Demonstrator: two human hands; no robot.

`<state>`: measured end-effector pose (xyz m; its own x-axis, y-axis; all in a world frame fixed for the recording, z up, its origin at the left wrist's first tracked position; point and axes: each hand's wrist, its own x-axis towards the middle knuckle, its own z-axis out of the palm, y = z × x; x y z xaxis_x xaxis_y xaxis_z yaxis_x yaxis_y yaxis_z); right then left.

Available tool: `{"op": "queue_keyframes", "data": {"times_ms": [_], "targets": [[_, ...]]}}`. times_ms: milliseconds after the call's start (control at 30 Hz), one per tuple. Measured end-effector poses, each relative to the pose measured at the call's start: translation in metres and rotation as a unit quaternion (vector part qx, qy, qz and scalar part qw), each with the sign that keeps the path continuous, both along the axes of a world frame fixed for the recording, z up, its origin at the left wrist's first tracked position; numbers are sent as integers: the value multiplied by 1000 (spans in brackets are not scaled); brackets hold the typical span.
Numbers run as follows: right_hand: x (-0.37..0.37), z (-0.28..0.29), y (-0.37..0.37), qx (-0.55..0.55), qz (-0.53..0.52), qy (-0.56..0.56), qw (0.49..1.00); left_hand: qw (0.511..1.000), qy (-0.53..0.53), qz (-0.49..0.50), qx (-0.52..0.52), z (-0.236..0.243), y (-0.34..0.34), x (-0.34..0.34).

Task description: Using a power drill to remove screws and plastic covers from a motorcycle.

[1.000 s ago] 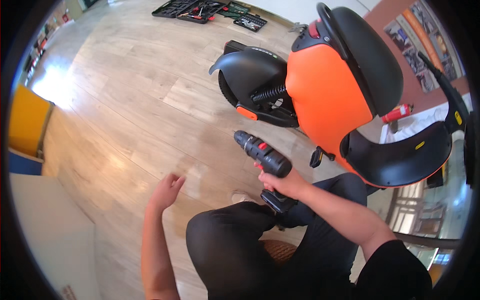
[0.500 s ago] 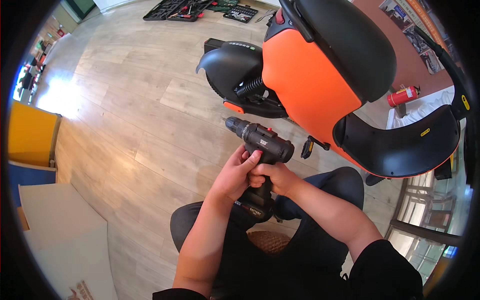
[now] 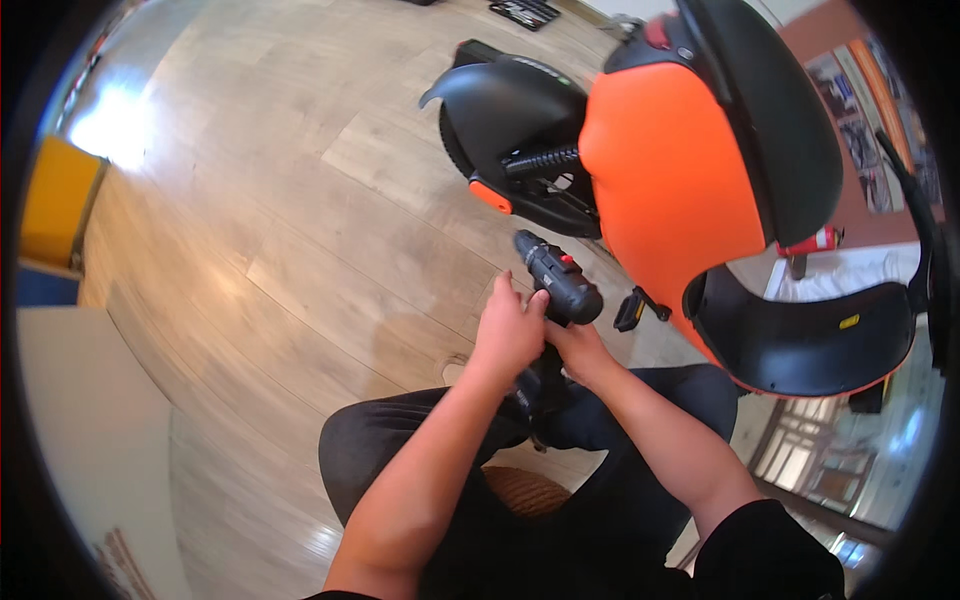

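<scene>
A black cordless drill [image 3: 560, 283] with a red switch on top is held between my knees and the scooter. My right hand [image 3: 580, 352] is closed around its grip. From the left, my left hand [image 3: 513, 328] also holds the grip, with its thumb against the drill and its index finger pointing up beside the body. The chuck points away from me, toward the lower rear of an orange and black scooter [image 3: 672, 160]; a gap separates them. My hands hide most of the grip, and the battery end lies partly in shadow between my legs.
The scooter's pedal [image 3: 630, 310] sticks out just right of the drill. Its rear mudguard [image 3: 515, 100] reaches left over wood-look flooring [image 3: 290, 200]. A tool set [image 3: 524, 13] lies at the far edge. A red fire extinguisher [image 3: 822, 240] is behind the scooter; a pale panel [image 3: 85, 400] stands at left.
The drill and both hands have moved right, and the chuck now points more directly away from me. My left index finger has straightened. The scooter sits further right in view.
</scene>
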<state>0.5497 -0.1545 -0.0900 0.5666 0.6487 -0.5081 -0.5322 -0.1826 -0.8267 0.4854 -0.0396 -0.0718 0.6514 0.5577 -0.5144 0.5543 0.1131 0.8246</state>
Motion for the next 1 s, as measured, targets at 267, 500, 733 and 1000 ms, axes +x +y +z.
{"op": "queue_keyframes", "data": {"times_ms": [267,500,733,1000], "targets": [[4,-58,24,-357,276,-527,721,871,140,-168,439,56,-47,-5],[-14,-82,72,-481,222,-511,677,898,71,-334,276,88,-53,-2],[-3,-92,101,-495,210,-561,630,849,23,-444,287,123,-55,-1],[-18,-100,114,-507,197,-545,638,839,45,-470,269,111,-46,-5]]}}
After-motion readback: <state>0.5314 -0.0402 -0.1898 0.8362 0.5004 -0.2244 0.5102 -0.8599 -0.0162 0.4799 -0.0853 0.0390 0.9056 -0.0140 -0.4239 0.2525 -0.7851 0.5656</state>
